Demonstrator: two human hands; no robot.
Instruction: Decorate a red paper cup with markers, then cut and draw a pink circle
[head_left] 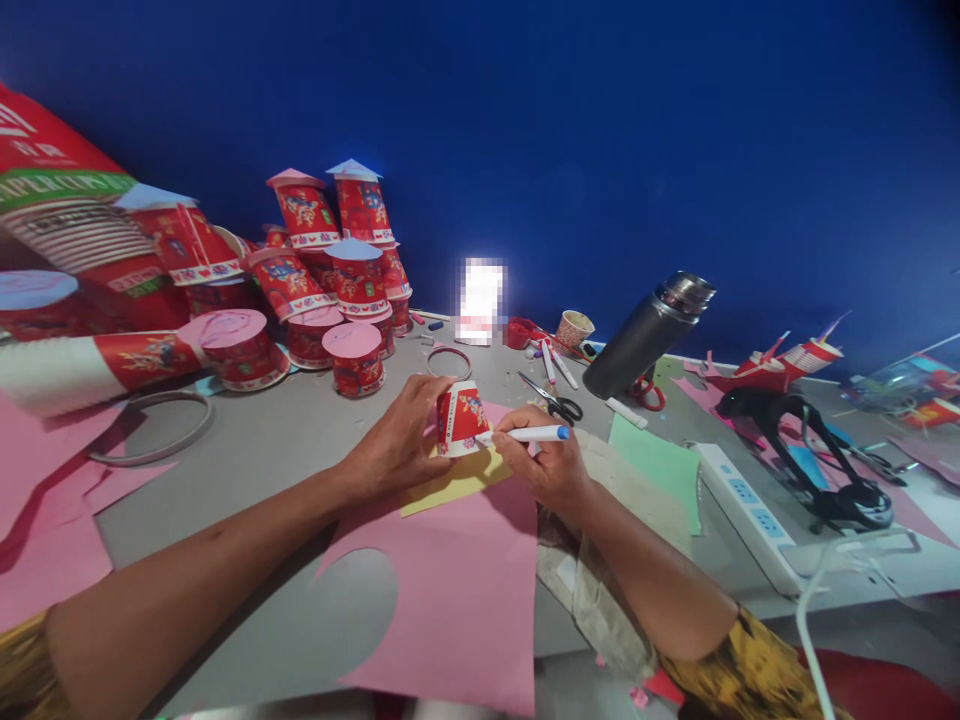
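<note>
In the middle of the head view, my left hand (pixel 401 437) is closed around a red printed paper cup (pixel 463 415), which it holds from the side. A white marker with a blue end (pixel 534 434) is pinched in my right hand (pixel 546 462), its tip at the cup's white lower band. Whether the tip touches the cup I cannot tell. Beneath the hands lie a yellow paper piece (pixel 442 487) and a large pink sheet (pixel 472 590) with a round cut-out. Black-handled scissors (pixel 559 402) rest just beyond my right hand.
Decorated red cups with paper tops (pixel 358 280) are stacked at the back left. A dark thermos (pixel 637 340) leans back right, near a green sheet (pixel 660 465) and a white power strip (pixel 750 515). A tape ring (pixel 448 362) and a lit screen (pixel 480 300) stand ahead.
</note>
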